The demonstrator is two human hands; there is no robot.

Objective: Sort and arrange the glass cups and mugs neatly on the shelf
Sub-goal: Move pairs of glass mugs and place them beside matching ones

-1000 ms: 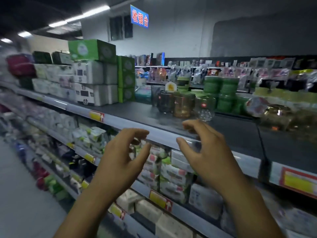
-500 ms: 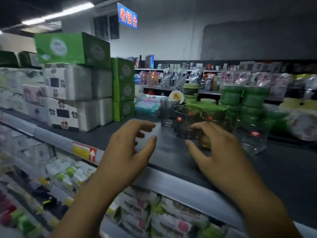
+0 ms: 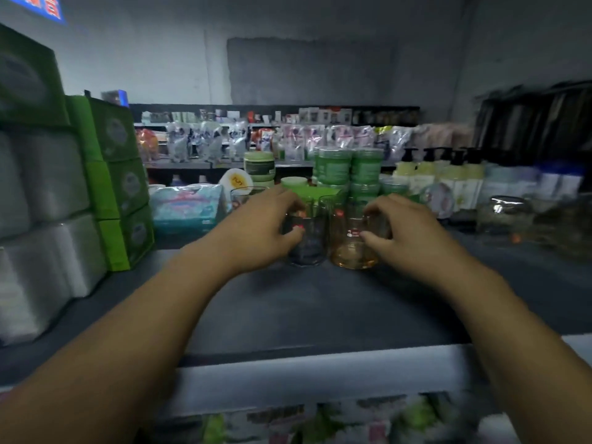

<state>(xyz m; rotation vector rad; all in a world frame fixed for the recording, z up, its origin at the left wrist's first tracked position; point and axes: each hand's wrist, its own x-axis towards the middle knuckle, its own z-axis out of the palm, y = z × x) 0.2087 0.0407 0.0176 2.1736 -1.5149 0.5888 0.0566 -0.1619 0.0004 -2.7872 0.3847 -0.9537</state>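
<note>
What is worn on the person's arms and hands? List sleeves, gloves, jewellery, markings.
Both forearms are bare to the frame edge; no sleeves show. The left hand and right hand wear no gloves, and no ring, watch or bracelet is visible. Reddish spots at the fingers may be nail polish; too blurred to tell.

Left hand (image 3: pixel 256 229), right hand (image 3: pixel 413 235), fingers (image 3: pixel 379 208) curled.

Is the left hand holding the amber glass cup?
No, the left hand grips the smoky grey cup; the right hand holds the amber cup.
</note>
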